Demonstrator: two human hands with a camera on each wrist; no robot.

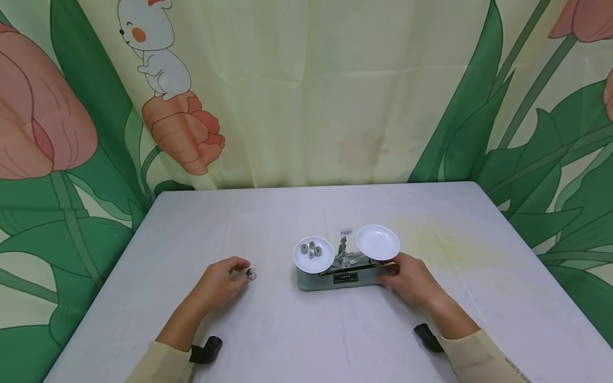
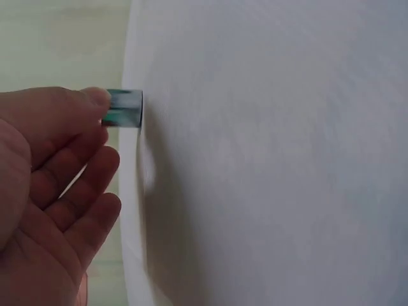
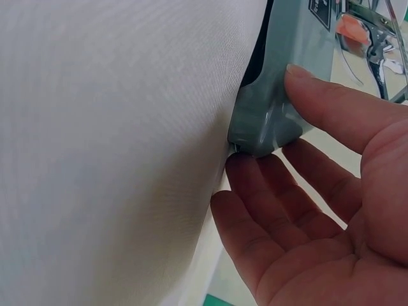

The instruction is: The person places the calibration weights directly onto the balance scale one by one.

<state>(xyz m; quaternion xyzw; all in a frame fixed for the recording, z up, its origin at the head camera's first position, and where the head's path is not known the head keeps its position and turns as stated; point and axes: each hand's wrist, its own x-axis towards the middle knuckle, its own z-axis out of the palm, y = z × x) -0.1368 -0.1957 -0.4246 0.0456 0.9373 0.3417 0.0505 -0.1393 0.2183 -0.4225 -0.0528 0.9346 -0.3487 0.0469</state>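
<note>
A balance scale with a grey base stands on the table. Several small metal weights sit on its left white pan, while its right pan is bare and stands higher. My left hand, left of the scale, pinches a shiny cylindrical metal weight by thumb and fingertips, close to the tabletop. At the right end of the base, my right hand grips the housing, thumb on one face and fingers round the end. In the head view the scale's far side is hidden.
A white cloth covers the table. Behind it hangs a curtain printed with flowers, leaves and a rabbit on a carrot. A black wrist strap is on the left wrist, with another strap on the right.
</note>
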